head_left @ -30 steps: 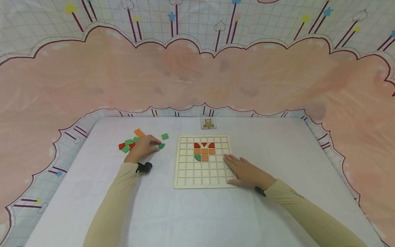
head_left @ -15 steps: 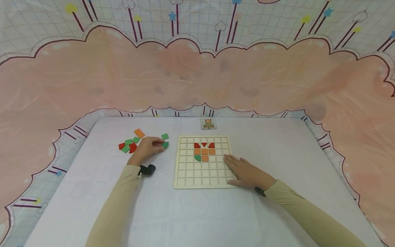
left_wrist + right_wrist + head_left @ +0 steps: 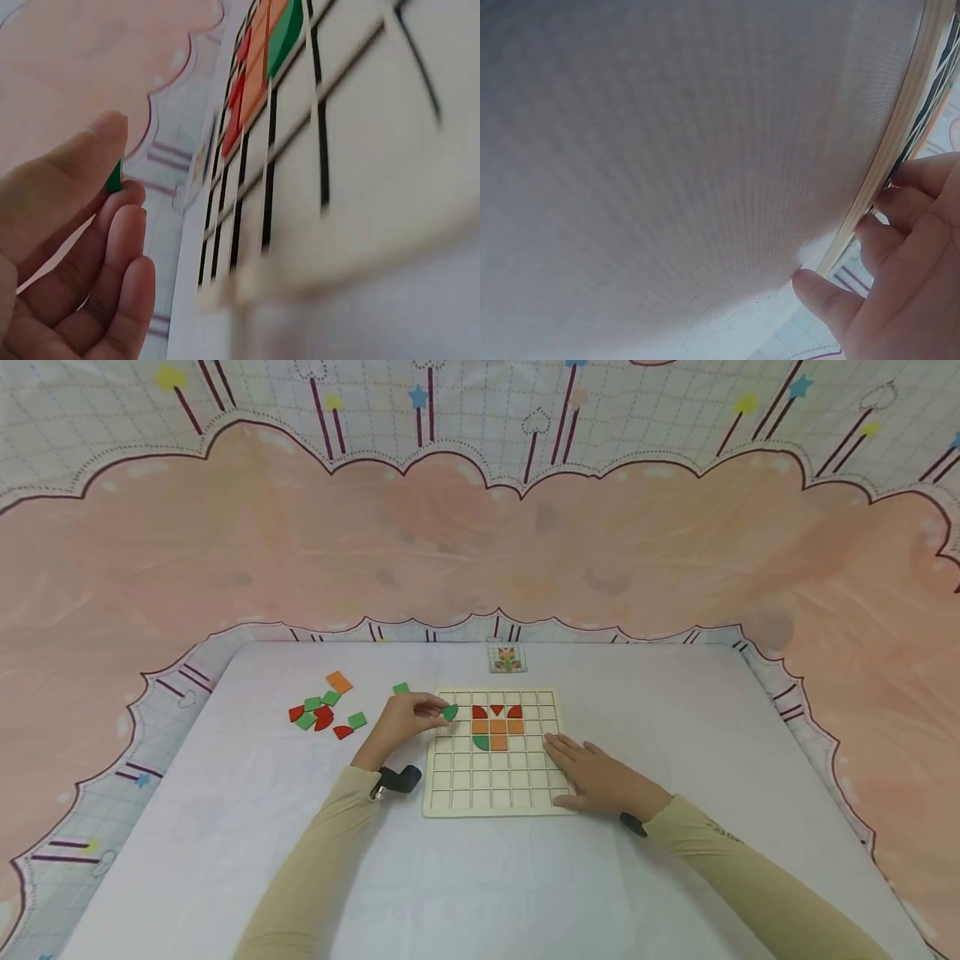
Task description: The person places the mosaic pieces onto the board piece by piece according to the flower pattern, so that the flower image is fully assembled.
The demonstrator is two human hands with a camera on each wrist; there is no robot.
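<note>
Thumb and fingers of my left hand (image 3: 401, 724) pinch a green quarter-circle tile (image 3: 450, 712) over the upper left part of the wooden grid board (image 3: 459, 783). Only a sliver of that green tile (image 3: 115, 178) shows between thumb and finger in the left wrist view. My right hand (image 3: 600, 778) rests on the board's right edge, fingers extended. The right wrist view has the right hand (image 3: 911, 255) against the board's wooden rim (image 3: 885, 165). On the board lie red tiles (image 3: 514, 713), orange square tiles (image 3: 497, 727) and another green quarter-circle tile (image 3: 481, 743).
Left of the board, loose red tiles (image 3: 322, 718), green square tiles (image 3: 312, 704) and an orange tile (image 3: 339, 682) lie on the white table (image 3: 480, 877). One green square (image 3: 401, 688) lies partly behind my left hand. A small pattern card (image 3: 507, 658) lies behind the board.
My left hand has carried the green quarter-circle tile rightward from beside the loose tiles to over the board, uncovering a red and a green tile. My right hand has stayed put.
</note>
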